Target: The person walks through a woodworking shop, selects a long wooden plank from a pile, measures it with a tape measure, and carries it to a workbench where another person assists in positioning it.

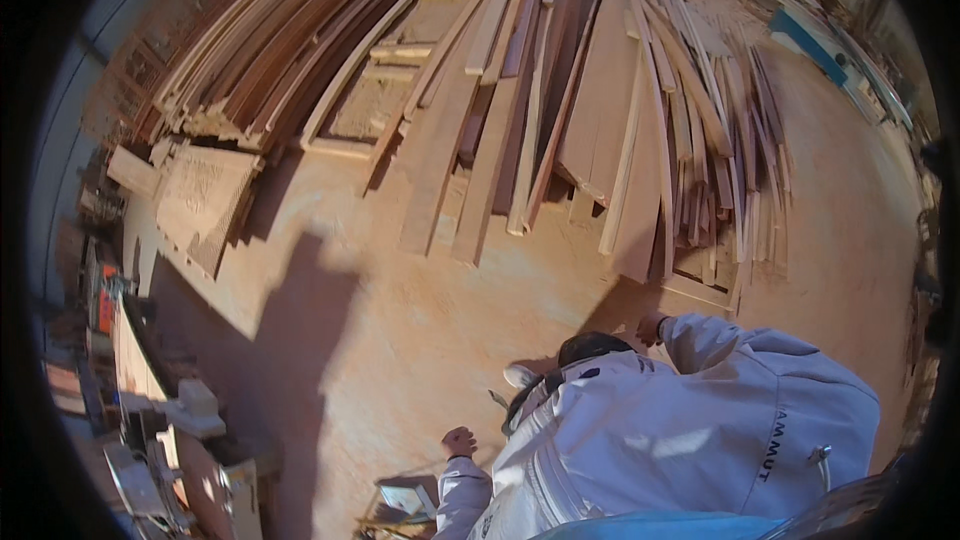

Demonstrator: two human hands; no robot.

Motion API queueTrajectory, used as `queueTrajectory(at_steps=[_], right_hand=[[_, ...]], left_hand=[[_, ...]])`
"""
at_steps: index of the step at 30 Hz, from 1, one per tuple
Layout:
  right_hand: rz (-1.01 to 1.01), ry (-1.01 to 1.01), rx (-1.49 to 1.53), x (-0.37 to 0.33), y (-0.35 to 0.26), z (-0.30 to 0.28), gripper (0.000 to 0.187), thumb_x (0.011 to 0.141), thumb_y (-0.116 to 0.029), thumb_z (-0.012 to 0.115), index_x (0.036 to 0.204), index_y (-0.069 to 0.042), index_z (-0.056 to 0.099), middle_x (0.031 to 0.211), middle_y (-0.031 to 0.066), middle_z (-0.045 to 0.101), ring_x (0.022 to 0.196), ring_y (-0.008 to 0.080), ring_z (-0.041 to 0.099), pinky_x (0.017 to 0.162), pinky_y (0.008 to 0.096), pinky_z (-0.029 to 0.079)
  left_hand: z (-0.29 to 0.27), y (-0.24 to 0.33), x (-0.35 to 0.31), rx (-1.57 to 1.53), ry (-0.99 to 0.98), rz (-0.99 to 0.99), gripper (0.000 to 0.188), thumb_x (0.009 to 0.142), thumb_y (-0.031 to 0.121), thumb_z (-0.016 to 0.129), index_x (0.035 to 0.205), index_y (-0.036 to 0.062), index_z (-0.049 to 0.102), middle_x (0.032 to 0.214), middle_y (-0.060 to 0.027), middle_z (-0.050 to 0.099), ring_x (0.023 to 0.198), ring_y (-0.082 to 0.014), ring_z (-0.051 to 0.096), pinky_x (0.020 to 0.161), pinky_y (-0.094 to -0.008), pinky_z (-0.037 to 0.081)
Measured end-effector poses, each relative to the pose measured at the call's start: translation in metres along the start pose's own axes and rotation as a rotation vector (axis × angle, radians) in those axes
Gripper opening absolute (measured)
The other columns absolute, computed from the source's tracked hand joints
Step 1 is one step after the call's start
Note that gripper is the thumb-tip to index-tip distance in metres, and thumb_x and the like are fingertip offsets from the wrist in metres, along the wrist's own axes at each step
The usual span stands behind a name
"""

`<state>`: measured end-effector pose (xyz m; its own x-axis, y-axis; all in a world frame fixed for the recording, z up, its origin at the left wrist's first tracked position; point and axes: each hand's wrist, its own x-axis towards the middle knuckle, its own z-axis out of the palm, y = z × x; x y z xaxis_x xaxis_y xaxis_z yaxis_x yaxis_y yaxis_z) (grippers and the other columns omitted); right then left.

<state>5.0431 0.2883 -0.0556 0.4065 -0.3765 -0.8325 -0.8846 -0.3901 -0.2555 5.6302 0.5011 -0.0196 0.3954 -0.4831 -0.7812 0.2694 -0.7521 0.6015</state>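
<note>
My left hand (460,442) hangs low beside my white jacket (640,440), its fingers curled in with nothing visible in them. Closest to it is a small wooden frame or stool (400,505) with a pale, shiny top, down on the floor. On the other side, my right hand (651,328) sticks out of the white sleeve, partly in shadow. Its fingers look curled too, and no object shows there. Just beyond it lie the near ends of long wooden boards (640,230), apart from the hand as far as I can see. A pale shoe (520,376) shows between my hands.
Long planks and strips (500,110) spread across the floor ahead. A stack of darker timbers (300,40) stands far left, with a carved wooden panel (205,195) before it. Woodworking machinery (180,430) fills the near left. A blue-and-white long object (815,45) lies far right.
</note>
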Motion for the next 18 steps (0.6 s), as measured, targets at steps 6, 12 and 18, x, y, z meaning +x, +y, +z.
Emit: queueTrajectory(at_steps=[6, 12, 18], right_hand=[[0.191, 0.367, 0.692, -0.009, -0.124, -0.132, 0.03, 0.085, -0.032, 0.054, 0.086, -0.008, 0.073, 0.079, 0.0057, 0.072, 0.069, 0.0195, 0.07, 0.064, 0.0363, 0.056], [0.095, 0.495, 0.488, 0.051, -0.149, -0.188, 0.031, 0.084, -0.032, 0.054, 0.089, -0.009, 0.073, 0.079, 0.0049, 0.073, 0.069, 0.0212, 0.07, 0.07, 0.0356, 0.056], [0.429, 0.143, 0.825, 0.152, -0.13, -0.212, 0.028, 0.085, -0.027, 0.053, 0.079, -0.009, 0.074, 0.072, 0.0038, 0.072, 0.064, 0.018, 0.069, 0.062, 0.0348, 0.056]], left_hand=[[-0.045, 0.12, 0.082, 0.179, 0.028, 0.107, 0.019, 0.09, 0.016, 0.061, 0.097, -0.001, 0.062, 0.076, -0.0114, 0.065, 0.056, -0.018, 0.061, 0.043, -0.0311, 0.05], [-0.032, 0.171, 0.156, 0.187, -0.096, 0.066, 0.02, 0.089, 0.015, 0.059, 0.102, -0.0002, 0.062, 0.078, -0.0127, 0.066, 0.057, -0.0185, 0.062, 0.044, -0.0315, 0.051], [-0.022, 0.239, 0.163, 0.691, -0.127, 0.476, 0.019, 0.077, 0.023, 0.07, 0.079, 0.0039, 0.074, 0.072, -0.0074, 0.07, 0.067, -0.0166, 0.067, 0.064, -0.032, 0.054]])
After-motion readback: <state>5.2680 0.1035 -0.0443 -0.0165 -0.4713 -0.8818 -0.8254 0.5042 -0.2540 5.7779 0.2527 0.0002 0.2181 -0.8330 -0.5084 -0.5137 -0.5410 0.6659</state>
